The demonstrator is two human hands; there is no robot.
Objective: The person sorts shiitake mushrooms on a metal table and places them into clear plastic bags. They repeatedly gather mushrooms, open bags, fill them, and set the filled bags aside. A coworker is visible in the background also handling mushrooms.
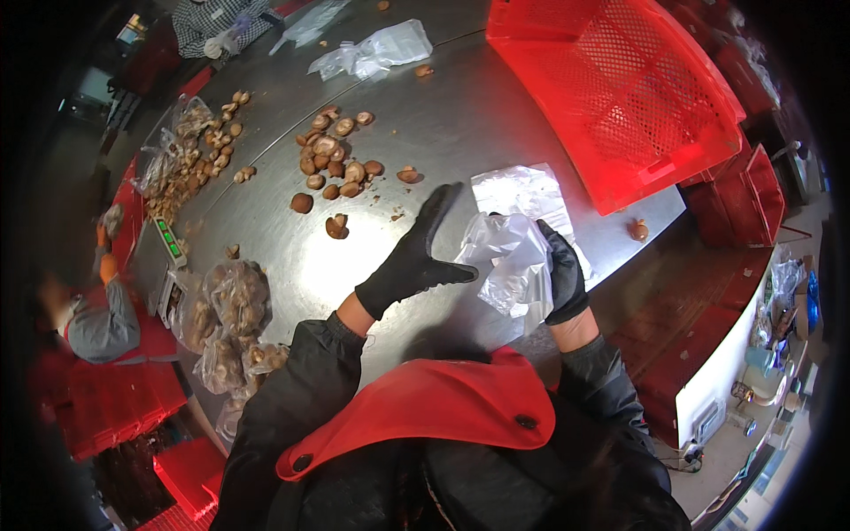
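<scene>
Black gloves cover both of my hands. My right hand (563, 271) grips a clear plastic bag (511, 259) at its right side; the thumb and fingers are partly behind the film. To the left of the bag, my left hand (418, 255) is spread, thumb and fingers apart, with nothing in it. Beneath and behind the held bag lies a stack of flat plastic bags (524, 189) on the metal table (451, 119). Beyond my left hand sits a loose pile of brown mushrooms (332, 152), with single ones scattered near it.
A red plastic crate (637, 86) stands at the right. Filled mushroom bags (239, 299) lie at the left beside a scale with a lit display (169, 239). More mushrooms (192, 166) are heaped farther left. A co-worker with orange gloves (108, 265) is at the left; another person's checked sleeve (212, 23) shows above.
</scene>
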